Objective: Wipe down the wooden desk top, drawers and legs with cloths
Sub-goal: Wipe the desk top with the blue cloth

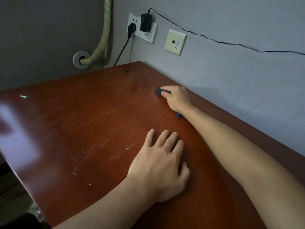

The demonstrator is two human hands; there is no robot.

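The reddish-brown wooden desk top [92, 123] fills most of the view, glossy and marked with pale scratches and specks. My right hand [177, 99] reaches far across it, near the back edge by the wall, pressing down on a dark blue cloth [159, 91]. Only small bits of the cloth show, at the fingertips and under the wrist. My left hand [162, 166] lies flat on the desk nearer to me, fingers apart, holding nothing. The drawers and legs are hidden from view.
A small pale scrap [24, 96] lies at the desk's far left. On the grey wall behind are sockets with a black plug [131, 28] and an adapter [146, 22], a data socket plate [175, 41], a thin black cable [231, 43] and a wrapped pipe [102, 40].
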